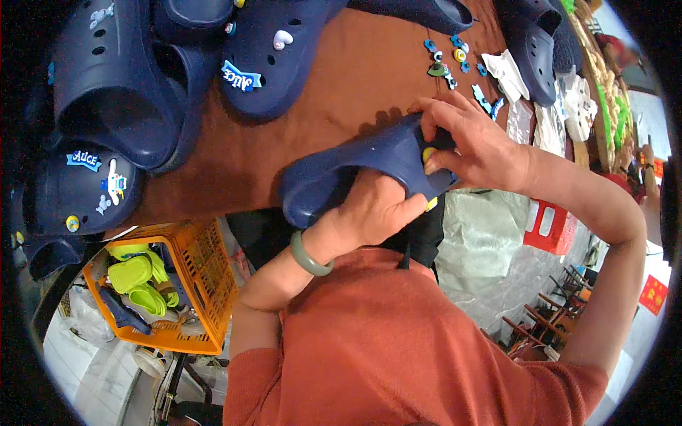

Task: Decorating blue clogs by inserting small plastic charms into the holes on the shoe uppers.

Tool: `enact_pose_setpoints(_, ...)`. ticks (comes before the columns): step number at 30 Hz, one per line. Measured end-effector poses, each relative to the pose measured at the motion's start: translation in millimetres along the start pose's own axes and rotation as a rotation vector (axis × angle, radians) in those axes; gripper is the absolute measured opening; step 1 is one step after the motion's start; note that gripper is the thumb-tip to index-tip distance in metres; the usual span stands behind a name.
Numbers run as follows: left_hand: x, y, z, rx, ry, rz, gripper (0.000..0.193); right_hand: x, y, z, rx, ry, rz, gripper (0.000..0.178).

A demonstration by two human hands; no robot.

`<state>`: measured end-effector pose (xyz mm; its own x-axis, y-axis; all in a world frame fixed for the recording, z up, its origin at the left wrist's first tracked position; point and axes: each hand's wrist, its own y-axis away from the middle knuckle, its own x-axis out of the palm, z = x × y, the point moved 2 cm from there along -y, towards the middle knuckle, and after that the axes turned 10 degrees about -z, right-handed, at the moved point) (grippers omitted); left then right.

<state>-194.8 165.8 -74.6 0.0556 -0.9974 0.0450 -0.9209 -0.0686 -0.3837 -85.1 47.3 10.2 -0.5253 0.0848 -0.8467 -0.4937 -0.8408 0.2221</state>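
A navy blue clog (320,170) is held over the near edge of the brown-covered table, its opening toward me. My left hand (373,209), with a green bangle on the wrist, reaches into the opening and grips the upper, thumb outside. Around the toe end, my right hand (472,138) is closed, fingers bent over the far side. Its thumb presses beside a small yellow shoe charm (428,154) on the upper. Another yellow bit (431,204) shows by my left thumb. The clog's toe is partly hidden by my right hand.
Several loose shoe charms (449,60) lie beyond my right hand, near white plastic packets (506,76). Navy clogs with charms (259,89) crowd the table's left and far sides. Below left stands an orange crate (213,284) with green clogs (131,273). A red box (550,227) is at right.
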Motion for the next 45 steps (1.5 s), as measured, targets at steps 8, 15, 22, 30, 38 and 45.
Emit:
enact_pose_setpoints(8, -2.3, -6.4, -13.0, -0.041, 0.131, -0.029, 0.036, -10.0, -19.0, -24.4, 0.244, -0.461, 0.191, 0.041)
enact_pose_setpoints(15, -2.2, 1.0, -10.0, -0.494, 0.401, -0.009, 0.037, 0.3, -15.9, -41.7, -0.034, -0.572, 0.060, 0.039)
enact_pose_setpoints(22, 1.2, -1.1, -11.3, -0.414, 0.426, 0.005, 0.047, -8.4, -6.7, -14.6, 0.021, -0.256, 0.055, 0.037)
enact_pose_setpoints(30, -0.5, 4.9, 7.2, -0.046, -0.003, 0.024, 0.051, -2.3, 4.6, 6.9, -0.044, 0.032, -0.060, 0.035)
enact_pose_setpoints(38, -7.8, -10.2, 4.1, -0.519, 0.204, -0.067, 0.036, -0.7, -8.4, -25.0, 0.009, -0.189, -0.166, 0.031)
enact_pose_setpoints(45, -3.8, -20.8, 7.5, -0.474, 0.487, -0.198, 0.012, 9.7, 4.1, -29.2, -0.052, -0.183, -0.388, 0.023)
